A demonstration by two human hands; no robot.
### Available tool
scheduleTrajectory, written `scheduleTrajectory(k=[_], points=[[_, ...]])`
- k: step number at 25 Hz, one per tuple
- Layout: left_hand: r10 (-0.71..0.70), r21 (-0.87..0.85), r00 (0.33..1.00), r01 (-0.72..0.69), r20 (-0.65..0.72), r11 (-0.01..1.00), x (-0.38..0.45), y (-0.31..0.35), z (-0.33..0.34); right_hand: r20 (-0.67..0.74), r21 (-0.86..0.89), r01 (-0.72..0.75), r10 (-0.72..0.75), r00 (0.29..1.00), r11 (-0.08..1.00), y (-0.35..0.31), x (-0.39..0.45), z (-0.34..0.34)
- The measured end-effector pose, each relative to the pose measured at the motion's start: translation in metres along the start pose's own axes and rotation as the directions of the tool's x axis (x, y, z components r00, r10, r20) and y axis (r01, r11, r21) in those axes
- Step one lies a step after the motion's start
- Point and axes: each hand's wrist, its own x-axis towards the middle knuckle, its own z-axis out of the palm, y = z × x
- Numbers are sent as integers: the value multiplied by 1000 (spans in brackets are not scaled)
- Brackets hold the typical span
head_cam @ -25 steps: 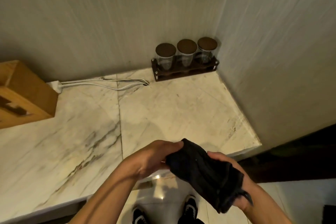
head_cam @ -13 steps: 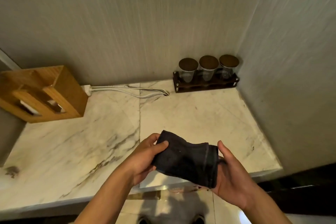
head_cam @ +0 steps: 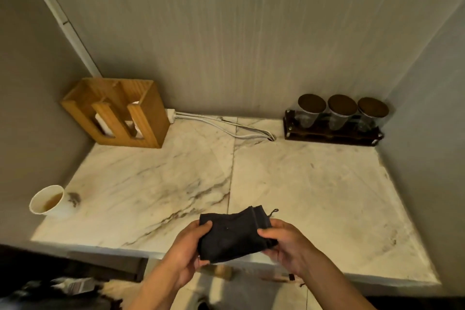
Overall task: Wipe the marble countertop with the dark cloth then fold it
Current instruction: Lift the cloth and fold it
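Observation:
The dark cloth [head_cam: 232, 234] is bunched into a compact folded pad, held in the air over the front edge of the marble countertop [head_cam: 314, 189]. My left hand [head_cam: 187, 253] pinches its left side, thumb on top. On the other side, my right hand [head_cam: 289, 245] grips the right edge with fingers curled over it. A loose thread sticks out at the cloth's top right corner. The veined white marble has a brownish stain near its left edge.
A paper cup [head_cam: 46, 200] with brown liquid stands at the counter's left edge. A wooden holder [head_cam: 118, 112] sits at the back left, white cables [head_cam: 214, 123] run along the back wall, and a dark rack with three lidded jars [head_cam: 334, 121] fills the back right corner.
The cloth has gone from a loose hanging bundle to a tighter folded pad between both hands. The view has shifted left and pulled back, bringing the cup and the whole holder into sight.

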Motion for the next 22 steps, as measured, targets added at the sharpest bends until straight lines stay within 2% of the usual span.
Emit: scheduleTrajectory(k=[2,6,11,15,20,22], points=[[-8,-52,999,5,-51,999,2,-2,-12,-11,-32,-12,11,1000,999,0,16,17],[-22,-103,989,7,-148,995,9,0,-35,-40,-212,12,-21,999,977,-17,40,59],[-63,-203,985,30,-158,979,26,11,-50,8,-442,119,-129,992,889,-54,85,101],[-96,-107,972,74,-213,991,50,11,-54,11,-601,262,-320,947,755,-62,121,121],[-107,132,945,154,-310,979,65,9,-55,37,-869,274,-498,867,411,-55,143,122],[-68,308,933,185,-352,933,66,10,-56,55,-920,250,-531,846,302,-51,146,120]])
